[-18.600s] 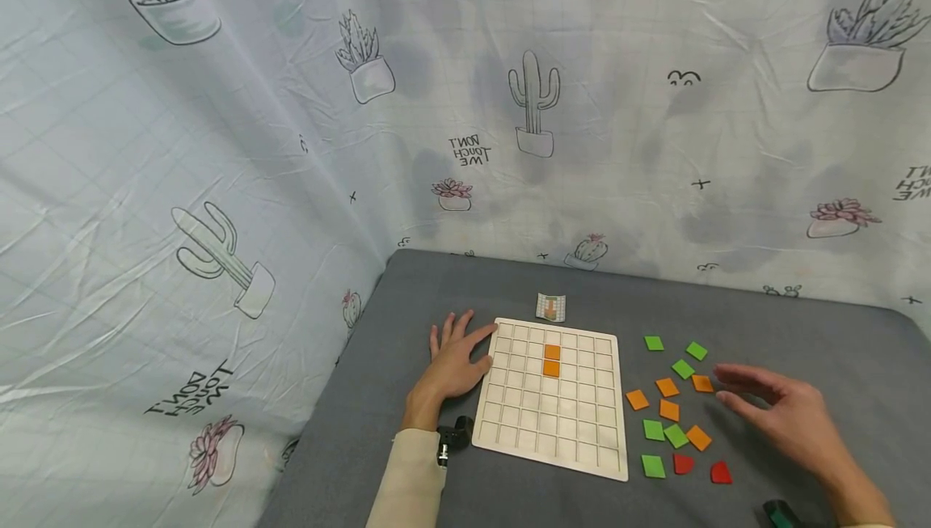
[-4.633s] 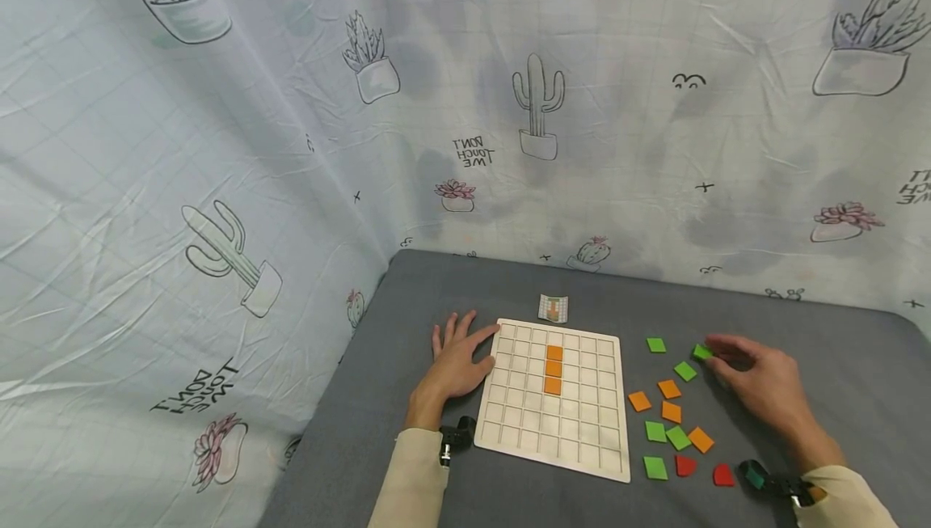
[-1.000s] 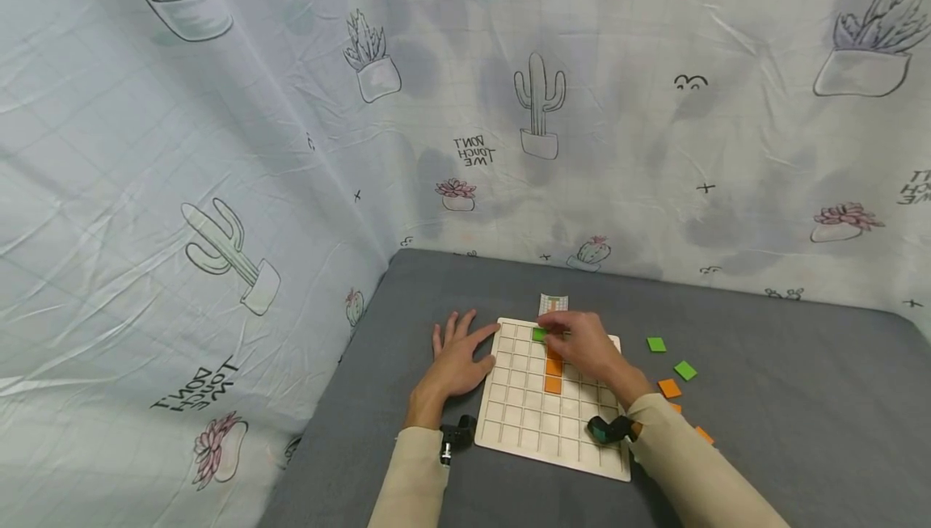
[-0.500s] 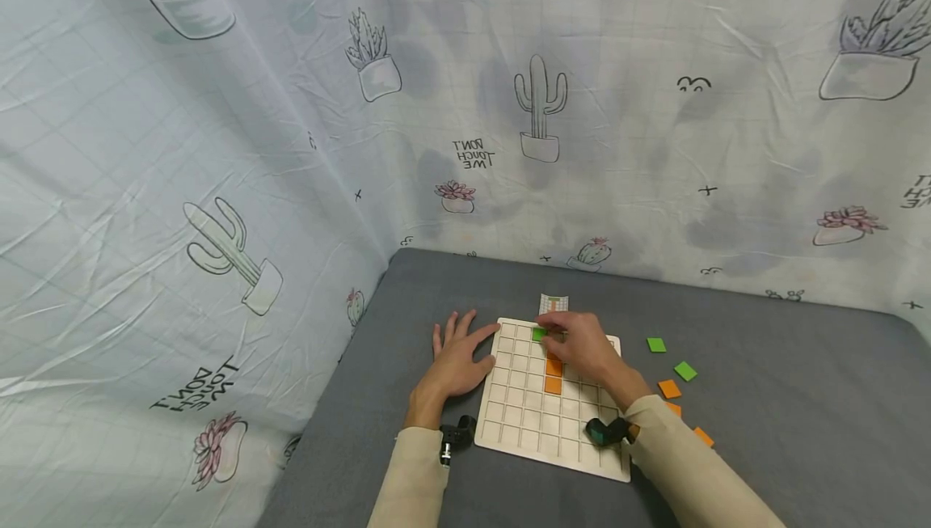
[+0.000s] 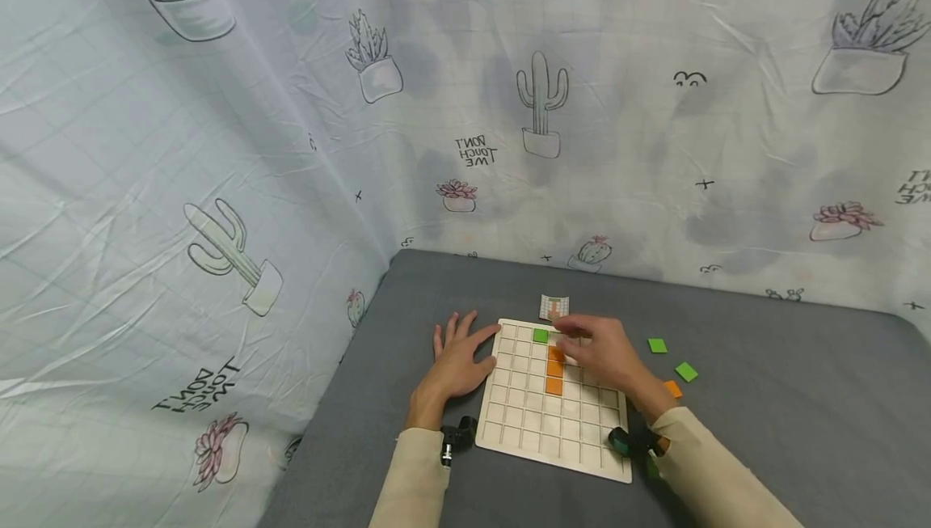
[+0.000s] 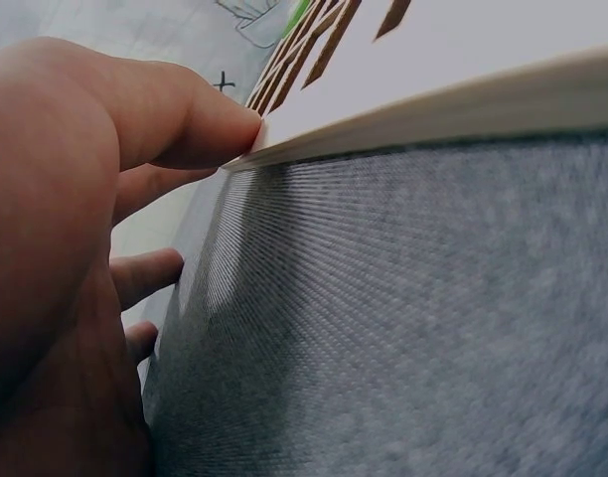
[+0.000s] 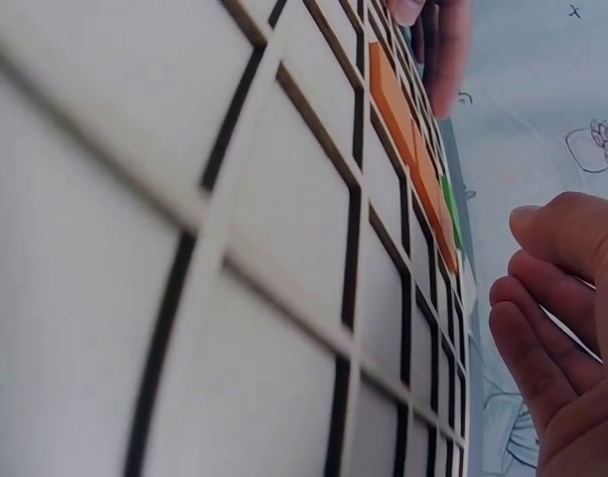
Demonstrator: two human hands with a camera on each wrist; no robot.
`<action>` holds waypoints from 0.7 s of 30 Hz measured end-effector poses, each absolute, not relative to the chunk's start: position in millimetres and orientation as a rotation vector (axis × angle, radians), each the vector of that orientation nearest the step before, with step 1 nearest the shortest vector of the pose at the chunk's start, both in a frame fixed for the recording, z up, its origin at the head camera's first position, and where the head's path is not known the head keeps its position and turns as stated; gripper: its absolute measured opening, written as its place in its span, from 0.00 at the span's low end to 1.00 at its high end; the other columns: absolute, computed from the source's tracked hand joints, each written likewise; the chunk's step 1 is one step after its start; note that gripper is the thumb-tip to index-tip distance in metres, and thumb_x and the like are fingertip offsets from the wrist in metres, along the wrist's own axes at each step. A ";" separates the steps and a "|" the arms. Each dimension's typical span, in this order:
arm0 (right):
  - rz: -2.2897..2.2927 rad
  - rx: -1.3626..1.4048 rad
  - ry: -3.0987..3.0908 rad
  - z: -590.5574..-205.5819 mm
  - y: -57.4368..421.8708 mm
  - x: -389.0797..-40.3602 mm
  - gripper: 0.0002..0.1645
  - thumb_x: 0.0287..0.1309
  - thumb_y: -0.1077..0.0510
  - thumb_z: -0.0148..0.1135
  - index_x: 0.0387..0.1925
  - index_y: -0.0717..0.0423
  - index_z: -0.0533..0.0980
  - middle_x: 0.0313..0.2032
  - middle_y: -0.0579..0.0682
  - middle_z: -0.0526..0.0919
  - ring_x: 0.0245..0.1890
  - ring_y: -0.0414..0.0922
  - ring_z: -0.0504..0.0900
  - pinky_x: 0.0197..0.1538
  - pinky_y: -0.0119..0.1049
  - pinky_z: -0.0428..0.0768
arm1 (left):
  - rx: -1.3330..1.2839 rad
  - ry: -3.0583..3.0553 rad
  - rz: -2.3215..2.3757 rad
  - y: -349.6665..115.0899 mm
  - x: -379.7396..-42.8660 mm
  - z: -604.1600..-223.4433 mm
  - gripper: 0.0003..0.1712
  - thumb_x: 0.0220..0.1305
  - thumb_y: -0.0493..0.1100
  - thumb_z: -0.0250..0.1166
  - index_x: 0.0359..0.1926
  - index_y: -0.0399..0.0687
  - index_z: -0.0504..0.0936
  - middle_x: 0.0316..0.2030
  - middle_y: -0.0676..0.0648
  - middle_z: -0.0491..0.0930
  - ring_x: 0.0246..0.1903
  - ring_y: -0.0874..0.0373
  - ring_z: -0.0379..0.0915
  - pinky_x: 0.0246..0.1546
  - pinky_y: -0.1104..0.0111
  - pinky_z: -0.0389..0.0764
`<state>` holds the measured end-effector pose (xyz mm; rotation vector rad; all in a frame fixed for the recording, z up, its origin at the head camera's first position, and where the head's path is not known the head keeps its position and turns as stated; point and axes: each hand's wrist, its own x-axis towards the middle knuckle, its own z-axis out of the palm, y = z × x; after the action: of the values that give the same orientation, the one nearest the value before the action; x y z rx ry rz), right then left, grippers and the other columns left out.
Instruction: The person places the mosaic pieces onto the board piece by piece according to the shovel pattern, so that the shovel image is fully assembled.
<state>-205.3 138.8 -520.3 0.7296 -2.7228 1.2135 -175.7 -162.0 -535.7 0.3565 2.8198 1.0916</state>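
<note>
A pale gridded board (image 5: 512, 435) lies on the grey table. One green tile (image 5: 541, 335) sits in its top row, and a column of three orange tiles (image 5: 554, 386) runs down from the second row, one square to the right. Over the upper right of the board hovers my right hand (image 5: 602, 350); in the right wrist view its loosely bent fingers (image 7: 528, 363) hold nothing. My left hand (image 5: 457, 368) rests with spread fingers at the board's left side. The left wrist view shows a fingertip (image 6: 229, 129) touching the board's edge.
A small printed card (image 5: 550, 306) lies just behind the board. To the right are loose green tiles (image 5: 686, 372) and an orange tile (image 5: 672, 389), partly covered by the right forearm (image 5: 709, 463). A patterned curtain (image 5: 618, 124) hangs behind the table.
My right hand has carried a green tile from the right-hand pile to the top row, let it go and drawn slightly right. A third orange tile joined the column earlier. The left hand stays put.
</note>
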 end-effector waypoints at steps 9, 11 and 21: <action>1.152 0.699 -2.696 -514.5 171.6 -188.5 0.19 0.69 0.61 0.76 0.59 0.57 0.88 0.52 0.52 0.93 0.50 0.55 0.92 0.53 0.56 0.92 | 0.369 2.821 1.099 -161.1 -175.9 -536.6 0.32 0.78 0.45 0.65 0.80 0.57 0.76 0.87 0.36 0.53 0.88 0.31 0.34 0.83 0.29 0.29; 1.121 0.705 -2.671 -512.2 179.4 -183.6 0.19 0.68 0.61 0.76 0.59 0.57 0.88 0.51 0.52 0.93 0.49 0.55 0.93 0.51 0.56 0.92 | 0.371 2.825 1.094 -161.1 -175.8 -536.8 0.32 0.78 0.45 0.64 0.80 0.57 0.76 0.87 0.36 0.53 0.88 0.31 0.34 0.83 0.29 0.29; 0.994 0.643 -2.613 -506.1 223.6 -161.0 0.22 0.61 0.63 0.81 0.57 0.55 0.89 0.49 0.50 0.94 0.46 0.51 0.93 0.46 0.49 0.93 | 0.364 2.825 1.087 -160.4 -175.4 -537.0 0.32 0.78 0.45 0.64 0.80 0.57 0.76 0.86 0.36 0.53 0.88 0.32 0.34 0.83 0.29 0.29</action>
<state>-161.0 223.6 -506.1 0.6435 -2.6131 0.9939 -175.4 -160.4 -537.0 0.3636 2.8247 1.0870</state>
